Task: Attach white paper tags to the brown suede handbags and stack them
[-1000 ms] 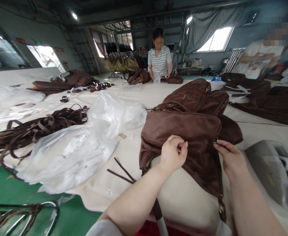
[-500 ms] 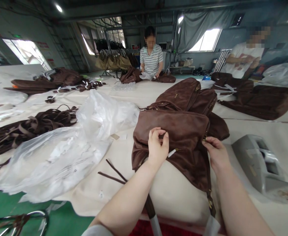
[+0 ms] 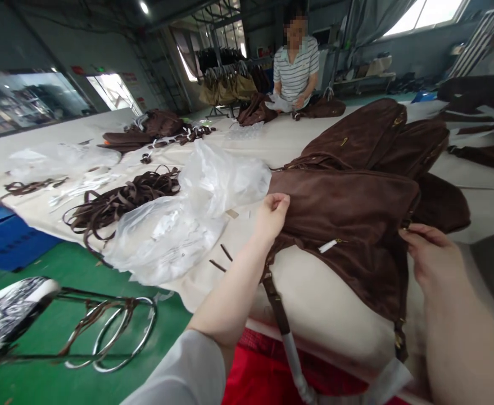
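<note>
A brown suede bag (image 3: pixel 348 225) lies on the cream table (image 3: pixel 331 304) right in front of me, on top of other brown bags (image 3: pixel 381 135). My left hand (image 3: pixel 272 215) is closed, pinching the bag's left edge. My right hand (image 3: pixel 432 256) grips the bag's right side by a brass fitting, fingers curled. A small white tag (image 3: pixel 327 246) sticks out of the bag's front. The bag's strap (image 3: pixel 278 306) hangs over the table's near edge, its end wrapped in white.
Clear plastic bags (image 3: pixel 187 219) and a heap of brown straps (image 3: pixel 120 199) lie to the left. A person in a striped shirt (image 3: pixel 296 70) sits at the far side with more bags. A metal stool (image 3: pixel 103 332) and blue box (image 3: pixel 6 239) stand on the green floor.
My left hand has slid from the middle of the bag's front to its left edge. The white tag has come into sight. My view has turned left and dipped.
</note>
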Motion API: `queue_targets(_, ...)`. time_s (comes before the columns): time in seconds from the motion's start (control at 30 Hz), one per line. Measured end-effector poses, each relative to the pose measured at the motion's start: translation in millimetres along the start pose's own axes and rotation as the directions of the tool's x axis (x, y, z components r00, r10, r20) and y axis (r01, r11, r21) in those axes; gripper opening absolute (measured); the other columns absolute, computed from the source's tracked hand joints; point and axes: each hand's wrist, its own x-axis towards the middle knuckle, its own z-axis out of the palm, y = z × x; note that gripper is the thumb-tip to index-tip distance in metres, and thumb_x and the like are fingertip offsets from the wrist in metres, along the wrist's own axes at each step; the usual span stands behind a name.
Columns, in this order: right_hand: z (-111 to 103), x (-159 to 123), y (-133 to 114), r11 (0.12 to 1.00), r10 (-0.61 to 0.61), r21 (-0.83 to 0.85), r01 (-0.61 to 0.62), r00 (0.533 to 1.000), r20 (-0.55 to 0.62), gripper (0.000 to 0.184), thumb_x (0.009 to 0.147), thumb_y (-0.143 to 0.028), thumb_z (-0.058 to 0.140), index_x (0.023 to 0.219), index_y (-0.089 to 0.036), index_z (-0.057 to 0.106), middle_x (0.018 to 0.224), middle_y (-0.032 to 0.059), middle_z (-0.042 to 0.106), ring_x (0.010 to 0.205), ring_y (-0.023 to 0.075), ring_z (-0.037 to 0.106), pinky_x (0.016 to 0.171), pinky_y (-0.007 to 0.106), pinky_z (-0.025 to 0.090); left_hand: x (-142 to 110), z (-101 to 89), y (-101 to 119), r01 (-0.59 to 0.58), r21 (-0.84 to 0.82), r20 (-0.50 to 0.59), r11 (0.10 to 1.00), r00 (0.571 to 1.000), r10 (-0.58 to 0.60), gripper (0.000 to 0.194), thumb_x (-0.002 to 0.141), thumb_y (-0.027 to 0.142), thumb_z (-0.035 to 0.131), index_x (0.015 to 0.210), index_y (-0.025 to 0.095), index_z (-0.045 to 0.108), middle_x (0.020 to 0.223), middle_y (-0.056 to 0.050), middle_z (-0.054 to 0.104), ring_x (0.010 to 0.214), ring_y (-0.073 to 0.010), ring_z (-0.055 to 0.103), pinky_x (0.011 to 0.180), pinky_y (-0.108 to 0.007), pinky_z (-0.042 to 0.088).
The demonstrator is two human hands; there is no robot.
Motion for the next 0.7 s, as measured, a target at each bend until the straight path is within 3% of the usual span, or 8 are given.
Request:
queue_targets(0.07, 0, 0, -1, 1.0, 0.012, 0.008, -0.012, 1.0, -0.01, 0.027, 0.047, -0.019, 0.078, 0.071, -0.02, 0.066, 0.071, 0.0006, 0.063, 0.059, 0.0108, 0.052, 0.058, 0.027, 0.042, -1, -25.1, -7, -0.003, 0.104, -0.023, 0.995, 1.0, 0.005, 0.023, 0.085, 0.034, 0.057, 0.097, 0.015, 0.061, 0.09, -0.005, 0.065, 0.083, -0.0136, 0.062, 0.08, -0.027, 0.049)
queue_targets(0.17, -1, -1, -3, 1.0, 0.02, 0.015, -0.02, 1.0, -0.012, 0.026, 0.049, -0.019, 0.078, 0.074, -0.018, 0.068, 0.072, 0.0011, 0.064, 0.062, 0.011, 0.054, 0.06, 0.026, 0.041, -16, -56.9, -28, 0.05, 0.291, -0.159, 0.955, 0.987, -0.003, 0.029, 0.08, 0.031, 0.064, 0.103, 0.014, 0.059, 0.105, -0.011, 0.062, 0.096, -0.019, 0.061, 0.083, -0.03, 0.049)
queue_targets(0.23, -2, -2, -5, 0.999, 0.033, 0.022, -0.032, 0.999, -0.009, 0.026, 0.051, -0.02, 0.078, 0.076, -0.018, 0.069, 0.073, 0.0012, 0.064, 0.063, 0.0108, 0.055, 0.061, 0.026, 0.041, -30, -70.6, -47, 0.14, 0.322, -0.24, 0.936, 0.969, -0.063, 0.033, 0.078, 0.029, 0.067, 0.105, 0.013, 0.057, 0.113, -0.015, 0.059, 0.102, -0.0217, 0.059, 0.084, -0.032, 0.049)
queue_targets(0.3, -3, -4, -7, 0.998, 0.046, 0.029, -0.047, 0.999, 0.006, 0.026, 0.053, -0.021, 0.078, 0.078, -0.017, 0.07, 0.072, 0.0006, 0.064, 0.063, 0.01, 0.053, 0.062, 0.026, 0.04, -44, -78.2, -63, 0.212, 0.288, -0.24, 0.934, 0.96, -0.144, 0.033, 0.079, 0.028, 0.066, 0.106, 0.013, 0.056, 0.112, -0.015, 0.061, 0.102, -0.0216, 0.06, 0.088, -0.033, 0.048)
queue_targets(0.4, -3, -5, -7, 0.998, 0.051, 0.024, -0.052, 0.998, 0.029, 0.026, 0.055, -0.022, 0.077, 0.08, -0.017, 0.069, 0.071, -0.0001, 0.063, 0.062, 0.0095, 0.052, 0.063, 0.026, 0.04, -64, -82.0, -71, 0.218, 0.257, -0.166, 0.942, 0.97, -0.179, 0.029, 0.081, 0.03, 0.062, 0.105, 0.014, 0.056, 0.106, -0.012, 0.064, 0.097, -0.0204, 0.063, 0.088, -0.033, 0.049)
queue_targets(0.53, -6, -5, -6, 0.999, 0.047, 0.022, -0.047, 0.999, 0.02, 0.027, 0.056, -0.023, 0.078, 0.082, -0.018, 0.071, 0.075, 0.0015, 0.065, 0.066, 0.0117, 0.055, 0.064, 0.027, 0.042, -93, -85.8, -57, 0.07, 0.364, 0.057, 0.929, 0.994, -0.097, 0.029, 0.084, 0.037, 0.057, 0.105, 0.016, 0.056, 0.096, -0.009, 0.066, 0.083, -0.0188, 0.065, 0.073, -0.03, 0.051)
queue_targets(0.63, -12, -7, -9, 0.999, 0.047, 0.026, -0.047, 0.999, -0.001, 0.025, 0.057, -0.022, 0.078, 0.081, -0.02, 0.072, 0.079, 0.0027, 0.067, 0.068, 0.0138, 0.058, 0.07, 0.03, 0.045, -116, -92.4, -42, -0.076, 0.548, 0.205, 0.833, 0.978, -0.046, 0.039, 0.079, 0.039, 0.063, 0.111, 0.019, 0.055, 0.083, -0.005, 0.066, 0.073, -0.0187, 0.063, 0.066, -0.029, 0.049)
queue_targets(0.7, -12, -9, -9, 1.0, 0.017, 0.006, -0.017, 0.999, -0.029, 0.025, 0.058, -0.019, 0.08, 0.081, -0.022, 0.073, 0.08, 0.0037, 0.068, 0.071, 0.0161, 0.06, 0.076, 0.034, 0.047, -131, -98.2, -32, -0.12, 0.637, 0.236, 0.761, 0.971, -0.045, 0.045, 0.075, 0.038, 0.067, 0.114, 0.019, 0.054, 0.079, -0.004, 0.065, 0.07, -0.0191, 0.062, 0.062, -0.029, 0.047)
